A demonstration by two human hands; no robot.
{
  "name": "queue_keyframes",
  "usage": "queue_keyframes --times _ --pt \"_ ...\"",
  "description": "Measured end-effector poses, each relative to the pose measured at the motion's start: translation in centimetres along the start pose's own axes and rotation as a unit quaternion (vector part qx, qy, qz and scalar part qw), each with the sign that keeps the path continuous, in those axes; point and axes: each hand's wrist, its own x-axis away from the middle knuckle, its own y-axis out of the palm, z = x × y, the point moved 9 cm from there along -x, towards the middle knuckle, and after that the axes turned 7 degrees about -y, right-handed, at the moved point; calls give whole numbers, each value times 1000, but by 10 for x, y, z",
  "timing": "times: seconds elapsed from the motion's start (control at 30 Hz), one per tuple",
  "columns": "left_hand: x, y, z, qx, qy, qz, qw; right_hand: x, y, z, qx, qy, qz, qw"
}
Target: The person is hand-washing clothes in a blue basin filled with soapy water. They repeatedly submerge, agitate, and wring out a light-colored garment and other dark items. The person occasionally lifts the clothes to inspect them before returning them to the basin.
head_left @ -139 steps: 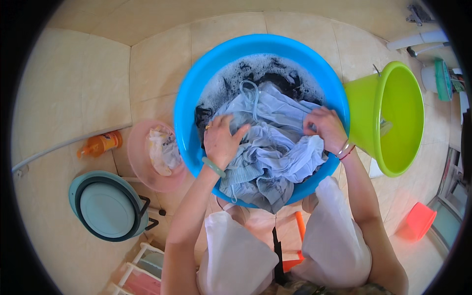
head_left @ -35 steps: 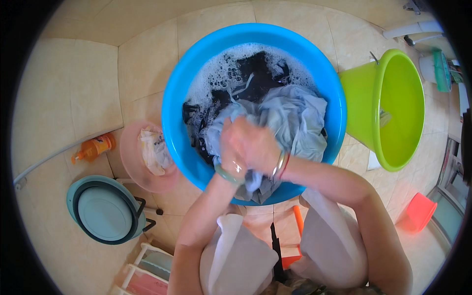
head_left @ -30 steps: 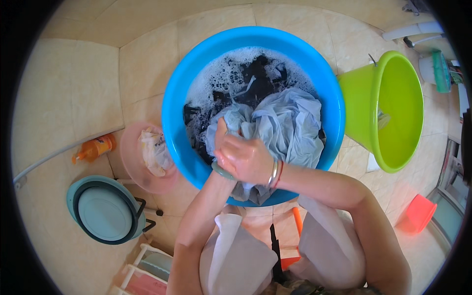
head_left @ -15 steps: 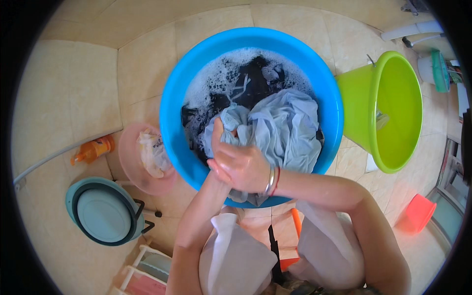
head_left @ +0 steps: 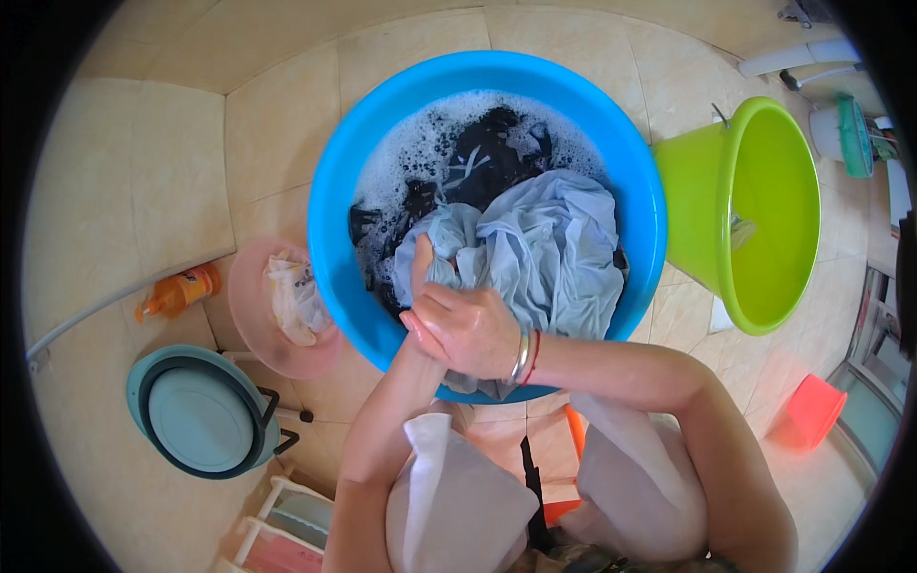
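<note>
Both of my hands are over the big blue basin (head_left: 334, 153), at its near side. My right hand (head_left: 475, 332), with a silver bangle and a red cord at the wrist, is closed round the base of my left hand (head_left: 422, 260). The left thumb lies along a bunched part of a wet light blue garment (head_left: 554, 253); its other fingers are mostly hidden by cloth and my right hand, and seem closed on the fabric. Behind this heap, dark clothing (head_left: 487, 167) with thin pale strips soaks in foamy water.
Right of the basin, a lime green bucket (head_left: 688, 205) lies tipped toward me. To the left are a pink basin (head_left: 256, 329) holding a plastic bag, an orange bottle (head_left: 181, 291) and grey-green stacked basins (head_left: 201, 420). A red tub (head_left: 812, 413) stands at far right.
My hands keep nearly the same grip and place. The pale strips on the dark clothing have shifted slightly in the water.
</note>
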Motion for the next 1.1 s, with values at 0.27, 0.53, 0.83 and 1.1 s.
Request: queue_keyframes --times 0.27,0.53,0.83,1.1 --pt "19 18 -29 -14 12 252 968 1 4 137 104 157 -26 982" --pt "14 4 6 -58 43 42 997 7 0 0 -22 -4 -26 999" --pt "29 82 -34 -408 94 139 898 23 -51 170 122 90 25 988" --pt "82 128 -15 -786 225 13 575 19 -92 154 328 98 -173 923"
